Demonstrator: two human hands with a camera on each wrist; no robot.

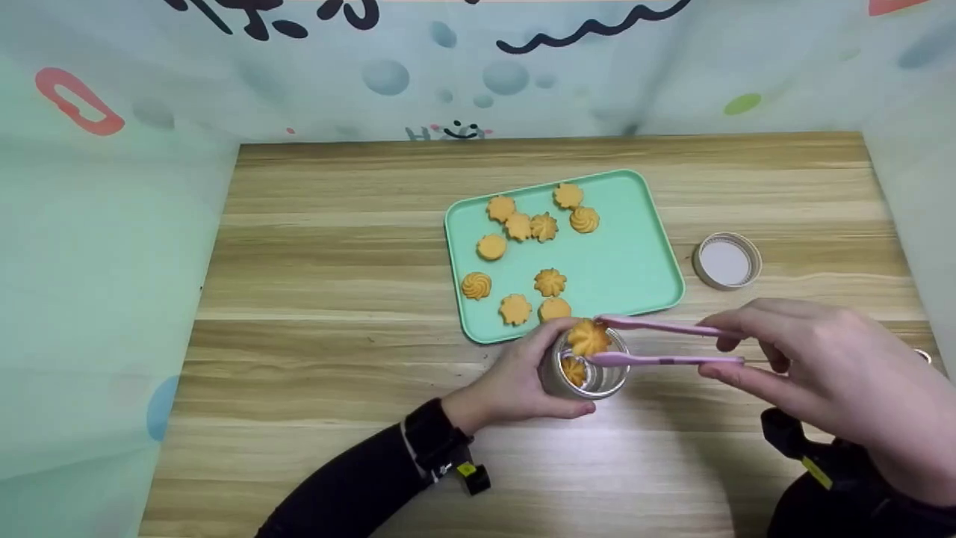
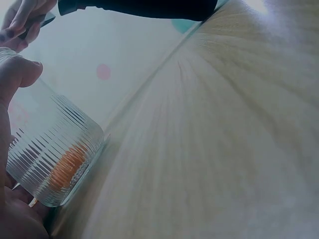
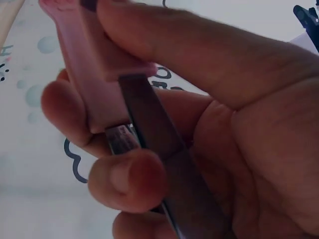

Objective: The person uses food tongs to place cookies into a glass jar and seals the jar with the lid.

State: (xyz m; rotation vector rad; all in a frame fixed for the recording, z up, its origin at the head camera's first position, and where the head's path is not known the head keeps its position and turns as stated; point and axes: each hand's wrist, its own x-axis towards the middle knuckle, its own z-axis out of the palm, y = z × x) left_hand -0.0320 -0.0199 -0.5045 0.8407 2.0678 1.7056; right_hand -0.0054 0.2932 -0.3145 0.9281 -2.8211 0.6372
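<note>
My left hand (image 1: 519, 377) grips a clear ribbed glass jar (image 1: 554, 377) on the wooden table. One cookie (image 1: 573, 371) lies inside the jar; the left wrist view shows it low behind the ribbed glass wall (image 2: 67, 167). My right hand (image 1: 829, 366) holds pink-tipped tongs (image 1: 665, 360) between thumb and fingers. At the jar's mouth, a swirl-shaped cookie (image 1: 588, 338) sits between the tong tips. In the right wrist view, the fingers curl round the tongs' dark metal arms (image 3: 154, 119).
Beyond the jar lies a mint-green tray (image 1: 627, 254) with several cookies, mostly on its left half. A round jar lid (image 1: 726, 261) rests to the tray's right. Patterned cloth walls (image 1: 478, 82) border the wooden table (image 1: 336, 299) at the back and sides.
</note>
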